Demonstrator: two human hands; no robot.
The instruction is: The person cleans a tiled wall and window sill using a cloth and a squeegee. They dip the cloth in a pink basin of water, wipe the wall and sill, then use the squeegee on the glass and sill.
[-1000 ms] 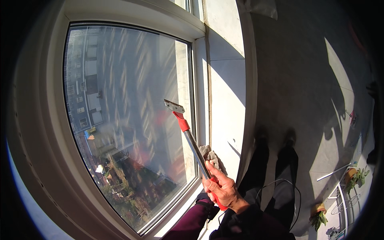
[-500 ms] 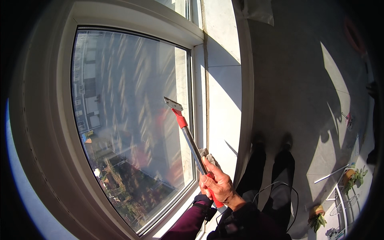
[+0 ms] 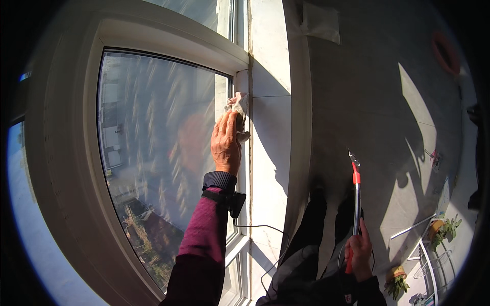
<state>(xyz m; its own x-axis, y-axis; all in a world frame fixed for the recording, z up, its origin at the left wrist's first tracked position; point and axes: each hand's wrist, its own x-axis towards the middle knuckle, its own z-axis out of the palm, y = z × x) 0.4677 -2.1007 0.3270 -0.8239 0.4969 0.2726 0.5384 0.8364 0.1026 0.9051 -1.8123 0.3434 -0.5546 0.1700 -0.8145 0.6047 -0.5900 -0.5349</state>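
My left hand [image 3: 226,142] reaches up to the right edge of the window pane [image 3: 158,158] and presses a crumpled pale cloth [image 3: 239,109] against the white frame [image 3: 244,81] near its upper right corner. My right hand [image 3: 359,251] is down by my side, gripping the red handle of a long scraper [image 3: 356,199]. The scraper's metal shaft points upward, and its blade end is clear of the glass, over the grey floor.
A white sill and wall strip [image 3: 269,153] run beside the window. My dark trouser legs [image 3: 316,245] stand on the grey tiled floor [image 3: 388,102]. Small potted plants [image 3: 444,229] and a white wire rack [image 3: 426,255] sit at the lower right.
The scraper has left the glass and dropped to my right side. My left hand has come up with the cloth to the window's right edge.
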